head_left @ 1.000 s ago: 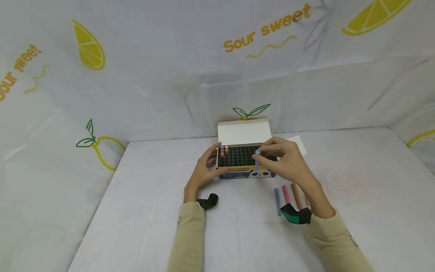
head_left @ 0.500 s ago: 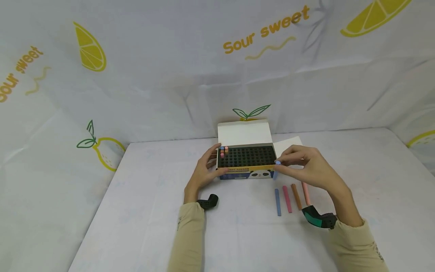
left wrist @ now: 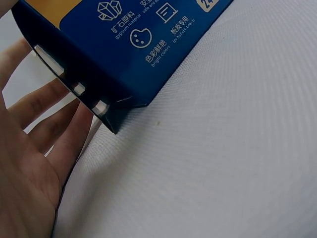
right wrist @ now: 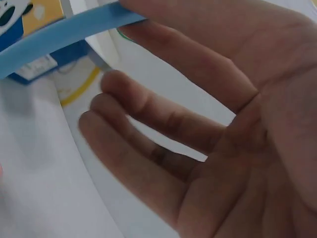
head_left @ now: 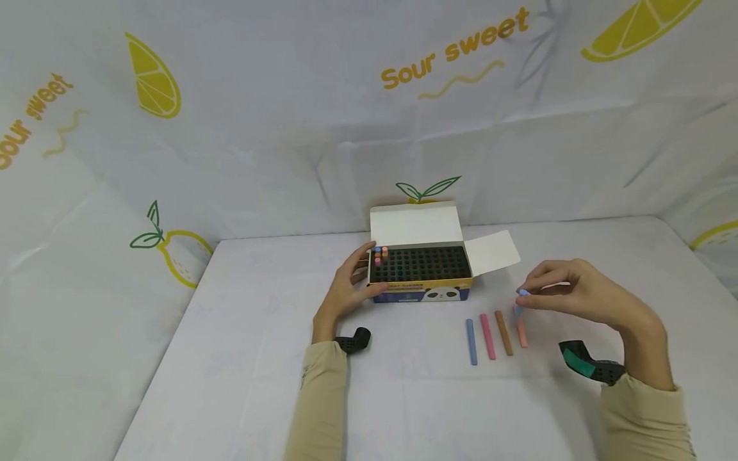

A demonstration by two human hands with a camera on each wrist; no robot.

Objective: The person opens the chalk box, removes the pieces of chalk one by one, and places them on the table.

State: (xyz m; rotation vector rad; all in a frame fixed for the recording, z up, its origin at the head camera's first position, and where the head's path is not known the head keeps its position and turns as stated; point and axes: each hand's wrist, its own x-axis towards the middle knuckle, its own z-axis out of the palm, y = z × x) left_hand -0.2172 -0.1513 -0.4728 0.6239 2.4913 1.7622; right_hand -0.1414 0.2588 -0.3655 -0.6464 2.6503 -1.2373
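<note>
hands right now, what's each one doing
Left hand: open, straight fingers resting against the chalk box.
Right hand: pinching a blue chalk stick.

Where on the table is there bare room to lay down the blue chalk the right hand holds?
Bare cloth lies right of the peach chalk, under the right hand, and along the table's near and left side. It is crowded between the chalk box and the laid-out row starting at the blue stick.

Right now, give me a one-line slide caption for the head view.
Left hand steadies the open chalk box; right hand pinches a blue chalk above four laid-out sticks.
</note>
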